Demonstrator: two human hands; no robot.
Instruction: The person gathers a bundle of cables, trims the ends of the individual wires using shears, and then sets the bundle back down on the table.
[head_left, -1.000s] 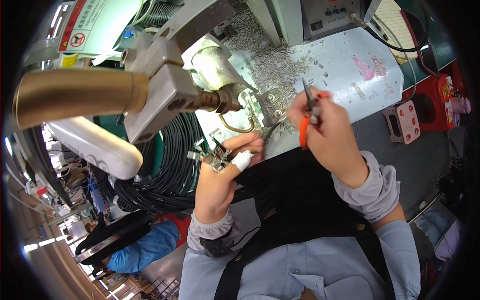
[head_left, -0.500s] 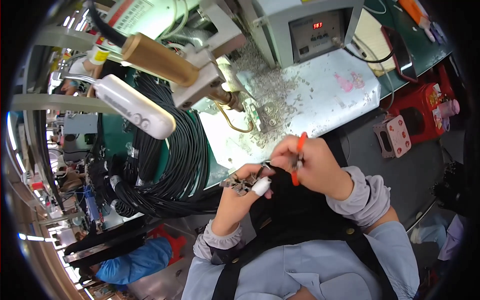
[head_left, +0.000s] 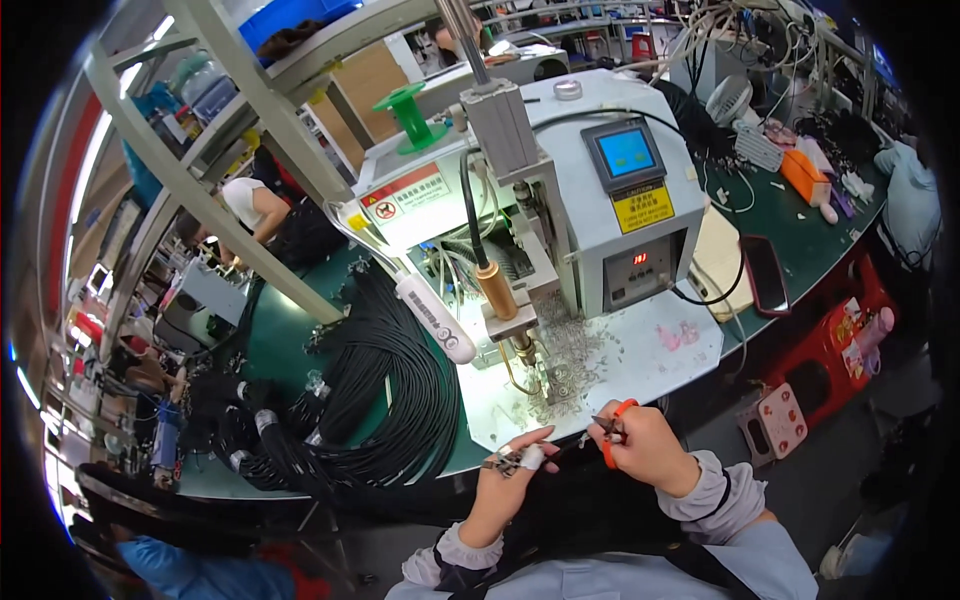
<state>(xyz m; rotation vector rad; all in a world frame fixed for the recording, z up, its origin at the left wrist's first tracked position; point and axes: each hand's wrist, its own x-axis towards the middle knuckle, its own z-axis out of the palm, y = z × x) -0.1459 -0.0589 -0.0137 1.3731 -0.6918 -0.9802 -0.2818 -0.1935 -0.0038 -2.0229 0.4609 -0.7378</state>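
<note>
Holding a bunch of small metal-shelled connectors (head_left: 502, 463) in the left hand (head_left: 508, 487), lodged between thumb and forefinger, with forefinger reaching toward two o'clock and a white wrap (head_left: 534, 457) on the thumb. Gripping orange-handled snips (head_left: 609, 430) in the right hand (head_left: 655, 452), just short of three o'clock from the left, with fingers closed round the handles and blades angled toward ten o'clock. Cannot tell the exact blade gap, nor anything pinched at the right fingertips. To handle this well, point the blades away from the wrapped thumb and close only on a part fully in sight. Fan the bunch slightly to present one connector at a time without dropping the rest. Work at the near edge of the white plate (head_left: 655, 370), away from the soldering iron (head_left: 495, 290) at twelve o'clock, presumably hot, and from the loose metal pieces (head_left: 572, 382) at one o'clock. Avoid snagging the black cables (head_left: 400, 400) at ten o'clock on the green worktop (head_left: 275, 345).
</note>
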